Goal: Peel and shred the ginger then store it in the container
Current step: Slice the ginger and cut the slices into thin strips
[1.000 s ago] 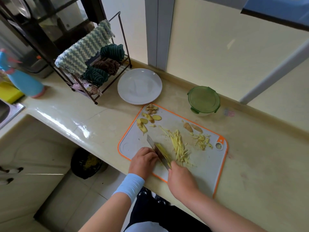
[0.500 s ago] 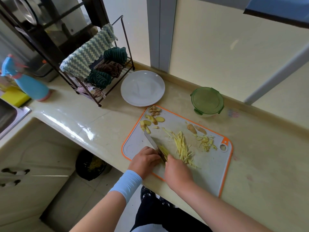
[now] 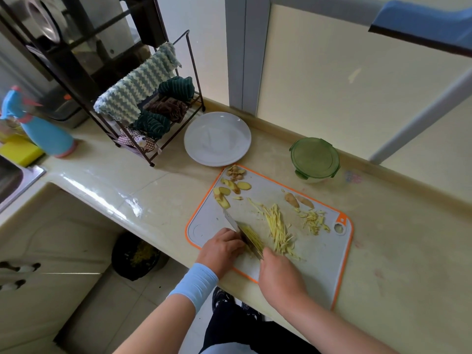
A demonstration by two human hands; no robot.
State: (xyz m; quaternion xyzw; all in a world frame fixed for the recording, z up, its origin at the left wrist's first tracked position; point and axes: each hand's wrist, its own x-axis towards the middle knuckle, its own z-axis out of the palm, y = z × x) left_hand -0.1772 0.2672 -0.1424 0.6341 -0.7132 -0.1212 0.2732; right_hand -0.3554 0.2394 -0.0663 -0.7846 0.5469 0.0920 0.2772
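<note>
Right hand drawn back slightly from left hand, gripping knife. My left hand curled on ginger at cutting board's 7 o'clock; shreds at centre; container beyond its 1 o'clock.

A pale blue stretch-fabric cuff wraps the left wrist as a snug, smooth tube, its edge ending just short of the left hand. Above the cuff the left forearm is bare. The right hand and its forearm are bare too. Lower down are black trousers and dark footwear flecked with small white marks. A strip of pale bluish-white cloth shows at the bottom edge.
</note>
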